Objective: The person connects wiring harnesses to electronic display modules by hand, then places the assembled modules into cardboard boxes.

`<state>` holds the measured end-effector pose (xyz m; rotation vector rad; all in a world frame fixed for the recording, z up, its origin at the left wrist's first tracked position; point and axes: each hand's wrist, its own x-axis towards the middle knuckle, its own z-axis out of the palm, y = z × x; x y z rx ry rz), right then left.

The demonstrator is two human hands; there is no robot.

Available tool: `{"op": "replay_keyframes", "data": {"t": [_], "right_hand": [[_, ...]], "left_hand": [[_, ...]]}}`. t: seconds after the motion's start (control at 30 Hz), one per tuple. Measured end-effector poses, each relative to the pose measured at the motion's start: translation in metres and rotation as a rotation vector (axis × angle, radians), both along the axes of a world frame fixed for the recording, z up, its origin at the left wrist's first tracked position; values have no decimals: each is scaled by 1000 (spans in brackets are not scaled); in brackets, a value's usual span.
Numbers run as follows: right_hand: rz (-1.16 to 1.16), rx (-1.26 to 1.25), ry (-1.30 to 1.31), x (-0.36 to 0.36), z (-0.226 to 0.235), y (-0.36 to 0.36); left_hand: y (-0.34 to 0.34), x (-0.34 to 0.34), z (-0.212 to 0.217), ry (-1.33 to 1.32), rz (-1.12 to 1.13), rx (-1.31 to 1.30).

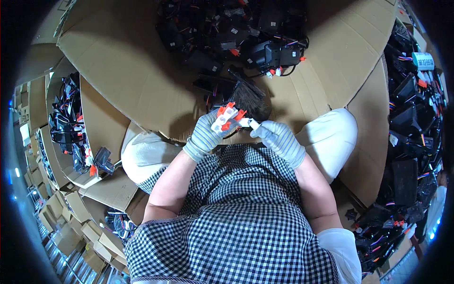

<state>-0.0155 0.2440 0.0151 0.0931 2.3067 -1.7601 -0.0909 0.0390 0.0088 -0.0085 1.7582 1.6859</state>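
I see the left hand [206, 135], in a striped grey knit glove, grasping a cluster of red-and-white plastic connectors [228, 118]; just beside it, the right hand [282, 140] pinches a small white plastic connector [254, 124]. Both work by the near edge of a wide brown cardboard box [331, 66]. I have bare wall rightward; angular black plastic units [201, 61] crowd its far part, and a black-and-white checked cloth apron [236, 227] bounds the near side.

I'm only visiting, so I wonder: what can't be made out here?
Head view:
Left hand: some fingers hidden behind red-and-white connectors.
White piece: one end covered by the right hand.
Black parts in the carton: cut off by the top edge, partly shadowed.
Lower-left boxes: details too small and blurred.
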Motion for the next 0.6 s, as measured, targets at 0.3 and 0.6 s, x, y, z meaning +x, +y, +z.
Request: {"op": "replay_keyframes", "data": {"t": [0.3, 0.6], "right_hand": [[-338, -1094, -750, -1, 4, -1], [-274, -1186, -939, 7, -4, -1]], "left_hand": [[2, 0, 9, 606, -328, -561], [9, -11, 8, 1210, -412, -453]]}}
